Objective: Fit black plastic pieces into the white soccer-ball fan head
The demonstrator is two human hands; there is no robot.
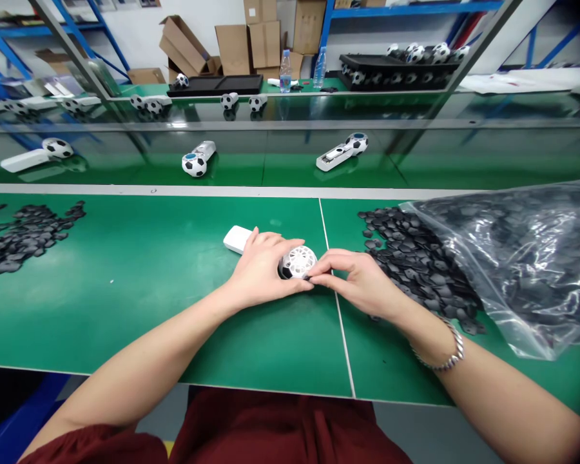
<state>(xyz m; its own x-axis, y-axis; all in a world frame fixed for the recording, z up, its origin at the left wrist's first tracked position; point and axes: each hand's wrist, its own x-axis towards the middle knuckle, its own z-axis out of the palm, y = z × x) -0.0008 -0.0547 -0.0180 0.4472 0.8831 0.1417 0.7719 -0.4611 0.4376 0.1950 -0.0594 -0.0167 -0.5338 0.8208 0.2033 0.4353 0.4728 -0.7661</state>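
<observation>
My left hand (258,270) is wrapped round a white handheld device with a ball-shaped head (299,260); its white handle (236,238) sticks out behind my fingers. My right hand (355,280) pinches a small black piece against the lower front of the ball head, fingers pressed together. The head shows a white honeycomb pattern with one black patch at its lower left. Both hands rest on the green table (125,283), close to its middle seam.
A heap of small black pieces (415,258) lies just right of my hands, spilling from a clear plastic bag (522,258). Another black heap (24,232) sits far left. Finished football-patterned devices (196,161) (341,151) lie on the conveyor behind. Trays, bottles and cardboard boxes stand farther back.
</observation>
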